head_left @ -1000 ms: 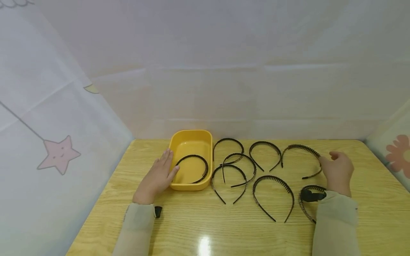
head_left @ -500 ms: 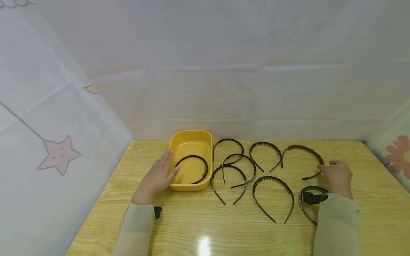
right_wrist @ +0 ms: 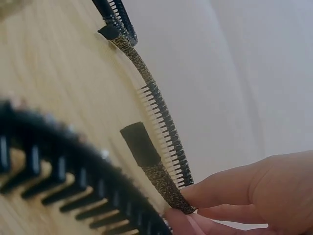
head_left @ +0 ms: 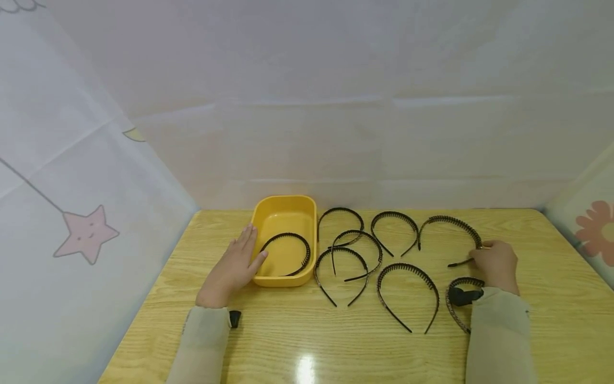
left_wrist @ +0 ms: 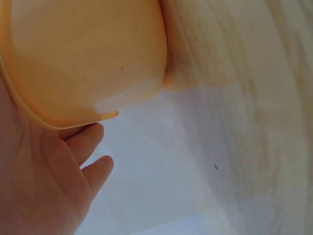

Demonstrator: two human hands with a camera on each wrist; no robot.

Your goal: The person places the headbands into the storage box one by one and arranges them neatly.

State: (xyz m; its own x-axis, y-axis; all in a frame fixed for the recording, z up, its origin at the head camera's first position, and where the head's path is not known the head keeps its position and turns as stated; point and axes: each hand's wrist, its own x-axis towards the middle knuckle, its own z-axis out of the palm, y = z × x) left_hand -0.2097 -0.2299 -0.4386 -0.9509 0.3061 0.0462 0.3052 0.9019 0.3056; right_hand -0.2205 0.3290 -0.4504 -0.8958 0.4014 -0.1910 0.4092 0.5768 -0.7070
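A yellow plastic box (head_left: 284, 223) stands at the back left of the table, with one black toothed headband (head_left: 308, 249) lying inside. My left hand (head_left: 229, 273) rests along the box's left side, fingers straight and thumb over the rim. The left wrist view shows the palm against the box's edge (left_wrist: 29, 113). At the far right, my right hand (head_left: 498, 265) pinches one side of a black toothed headband (head_left: 453, 220) between thumb and fingers. Glittery arms and dark tips of this headband (right_wrist: 166, 122) show in the right wrist view.
Several more headbands lie between the box and my right hand, among them one at the back (head_left: 394, 214) and one nearer the front (head_left: 409, 266). Another headband (head_left: 452, 306) lies partly under my right wrist. A white cloth backdrop (head_left: 307, 133) rises behind the wooden table (head_left: 268, 341).
My right hand has moved slightly left and closed its thumb and fingers on the side of the far-right headband. The left hand and the box have stayed in place.
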